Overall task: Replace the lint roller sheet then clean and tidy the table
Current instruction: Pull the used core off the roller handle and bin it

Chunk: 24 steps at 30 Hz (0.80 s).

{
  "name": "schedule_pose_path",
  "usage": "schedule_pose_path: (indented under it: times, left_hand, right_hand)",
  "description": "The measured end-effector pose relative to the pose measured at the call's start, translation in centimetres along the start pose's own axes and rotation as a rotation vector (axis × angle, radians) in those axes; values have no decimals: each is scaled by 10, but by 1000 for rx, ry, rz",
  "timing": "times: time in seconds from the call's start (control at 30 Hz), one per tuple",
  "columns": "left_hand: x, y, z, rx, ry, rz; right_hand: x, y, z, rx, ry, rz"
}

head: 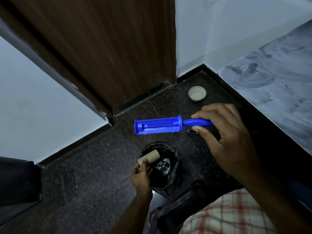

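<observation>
- Nearest you, at the lower right of the frame, your checked garment [234, 215] fills the corner, and both forearms reach up from it into the middle of the picture.
- Your right hand [226, 132] is closed around the handle of the blue lint roller [158, 125], thumb below and fingers curled over the top. The roller lies level in mid-air just right of the frame's centre, its bare, slotted barrel pointing toward the left with no sheet roll on it.
- Your left hand [143, 173], lower centre, pinches a brown cardboard tube [149, 157] between thumb and fingers. The tube tilts up to the right, directly above the mouth of the bin.
- The bin [175, 166] is small and round with a black liner, standing on the dark speckled floor [84, 174] below the roller; some scraps show inside it, too dim to identify.
- Farther out, a small white cap [197, 93] lies open side up on the floor, upper right of centre.
- A brown wooden door [101, 48] fills the upper middle, with pale walls on either side.
- The grey, smeared bench [273, 85] runs along the right edge of the frame.
</observation>
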<state>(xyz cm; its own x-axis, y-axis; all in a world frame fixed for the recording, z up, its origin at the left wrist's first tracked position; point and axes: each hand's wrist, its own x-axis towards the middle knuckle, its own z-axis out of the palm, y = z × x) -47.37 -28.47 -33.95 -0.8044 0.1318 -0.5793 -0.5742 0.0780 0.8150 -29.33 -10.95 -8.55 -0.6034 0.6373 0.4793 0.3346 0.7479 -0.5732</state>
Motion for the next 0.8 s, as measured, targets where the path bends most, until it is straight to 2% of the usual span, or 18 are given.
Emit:
schedule_pose_path:
  times: [0.23,0.33,0.47,0.57,0.73,0.8]
  left_hand:
    - [7,-13,-14,205,-74,-41]
    - [4,-8,-7,323,-242,98]
    - [-19,23,22,467,-365,307]
    - [-47,58,50,519,-510,556]
    - [-114,124,110,666,-714,1211]
    - [-145,142,137,676,-772,1406]
  right_hand:
    - [1,-3,-4,6,-5,-17]
    - [4,-6,-14,9,12,-36]
    - [7,-11,-36,14,72,-56]
    - [5,-15,-58,-2,130,-64]
    - [-9,-12,-116,-77,244,-20]
    - [-17,-10,-142,-113,291,-27]
